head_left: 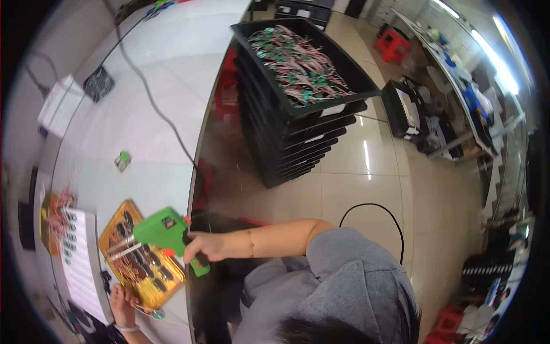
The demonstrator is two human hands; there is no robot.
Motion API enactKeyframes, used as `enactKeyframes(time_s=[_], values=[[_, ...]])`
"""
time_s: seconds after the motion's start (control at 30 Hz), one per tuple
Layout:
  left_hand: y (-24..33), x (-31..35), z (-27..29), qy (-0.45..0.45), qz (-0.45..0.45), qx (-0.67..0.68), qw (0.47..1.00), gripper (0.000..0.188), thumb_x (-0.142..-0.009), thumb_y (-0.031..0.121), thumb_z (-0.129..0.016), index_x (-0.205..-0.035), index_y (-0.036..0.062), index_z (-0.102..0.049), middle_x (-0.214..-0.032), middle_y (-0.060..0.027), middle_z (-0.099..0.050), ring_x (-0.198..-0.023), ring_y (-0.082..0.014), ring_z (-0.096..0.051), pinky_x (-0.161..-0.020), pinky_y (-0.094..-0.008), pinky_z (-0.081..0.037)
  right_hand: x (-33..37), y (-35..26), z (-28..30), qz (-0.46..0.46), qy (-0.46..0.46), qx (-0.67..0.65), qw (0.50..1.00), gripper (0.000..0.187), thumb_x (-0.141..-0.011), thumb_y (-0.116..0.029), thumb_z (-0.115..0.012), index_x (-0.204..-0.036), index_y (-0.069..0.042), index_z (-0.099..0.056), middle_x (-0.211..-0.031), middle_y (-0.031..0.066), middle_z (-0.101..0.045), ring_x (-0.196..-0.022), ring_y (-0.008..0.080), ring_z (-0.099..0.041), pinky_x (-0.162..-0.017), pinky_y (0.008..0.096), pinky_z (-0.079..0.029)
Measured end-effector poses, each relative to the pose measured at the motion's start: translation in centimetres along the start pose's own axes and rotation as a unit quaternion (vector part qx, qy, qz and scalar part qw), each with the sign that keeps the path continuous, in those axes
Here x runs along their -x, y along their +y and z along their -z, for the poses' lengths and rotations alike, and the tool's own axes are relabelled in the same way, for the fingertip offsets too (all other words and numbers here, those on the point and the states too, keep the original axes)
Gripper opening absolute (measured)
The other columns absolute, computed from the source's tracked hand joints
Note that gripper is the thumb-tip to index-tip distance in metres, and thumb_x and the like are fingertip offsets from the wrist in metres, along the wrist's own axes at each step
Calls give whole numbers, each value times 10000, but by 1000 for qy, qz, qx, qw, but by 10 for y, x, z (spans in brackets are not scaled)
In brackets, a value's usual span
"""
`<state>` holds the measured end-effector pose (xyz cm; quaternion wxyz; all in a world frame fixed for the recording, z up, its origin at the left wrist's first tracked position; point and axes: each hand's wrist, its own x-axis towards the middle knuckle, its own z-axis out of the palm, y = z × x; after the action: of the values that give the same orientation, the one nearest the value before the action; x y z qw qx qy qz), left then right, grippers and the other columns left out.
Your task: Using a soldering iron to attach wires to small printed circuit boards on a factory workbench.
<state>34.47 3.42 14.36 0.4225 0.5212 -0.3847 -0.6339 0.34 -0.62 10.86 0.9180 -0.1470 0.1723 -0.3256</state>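
Observation:
My right hand [205,247] is wrapped round the grip of a green pistol-shaped tool [163,232], which looks like a soldering gun. Two thin silver rods reach from its front over a yellow tray [157,299] of dark parts and wires. My left hand [122,304], with a pale band at the wrist, is at the tray's near left corner. Its fingers are curled, and anything between them is too small to make out. Close by lies a small round green piece [157,314]. A black part [106,280] is just beyond the fingertips.
A white ridged block [86,261] stands left of the tray, with green pieces and red wires [60,215] along it. Stacked black crates [286,132] stand right of the white table [143,123], the top one full of wired parts [301,66]. A cable [146,86] crosses the table.

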Motion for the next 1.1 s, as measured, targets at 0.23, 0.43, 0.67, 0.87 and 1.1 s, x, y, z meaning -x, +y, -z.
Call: enactKeyframes(time_s=[0.23,0.43,0.67,0.87,1.1], values=[[-14,12,-32,98,-8,61,993,206,-899,165,-418,-1062,50,-473,-568,68,-280,-453,-43,-233,-417,-180,-216,-15,-5,1,56,-75,9,996,395,-612,43,-586,-1006,49,-556,-974,127,-601,-905,238,-566,-798,350,-449],[-26,27,-50,80,-43,75,993,131,-889,191,-432,-909,63,-453,-629,-11,-458,-601,-129,-469,-612,-260,-408,-25,-20,7,107,-97,59,988,722,-526,-98,-570,-1225,-46,-396,-1387,188,-188,-1291,318,-176,-1066,434,-116],[-10,33,-56,52,-47,59,996,145,-897,188,-415,-810,75,-394,-609,-18,-471,-578,-109,-438,-582,-237,-382,-19,-22,7,180,-97,157,966,691,-542,-121,-578,-1201,-34,-389,-1277,192,-357,-1191,325,-348,-1003,403,-257],[-5,28,-95,105,-19,-158,982,76,-870,118,-461,-867,42,-462,-627,28,-426,-572,-44,-404,-518,-190,-345,27,-37,25,201,-46,316,926,514,-671,-174,-617,-1119,7,-442,-966,147,-482,-741,167,-507,-603,251,-436],[-9,10,-120,133,-127,-363,913,118,-807,131,-521,-813,15,-504,-616,-116,-533,-542,-226,-520,-521,-308,-395,48,-43,46,191,-57,280,939,541,-652,-212,-637,-1091,46,-456,-933,161,-479,-694,149,-501,-508,192,-417]])
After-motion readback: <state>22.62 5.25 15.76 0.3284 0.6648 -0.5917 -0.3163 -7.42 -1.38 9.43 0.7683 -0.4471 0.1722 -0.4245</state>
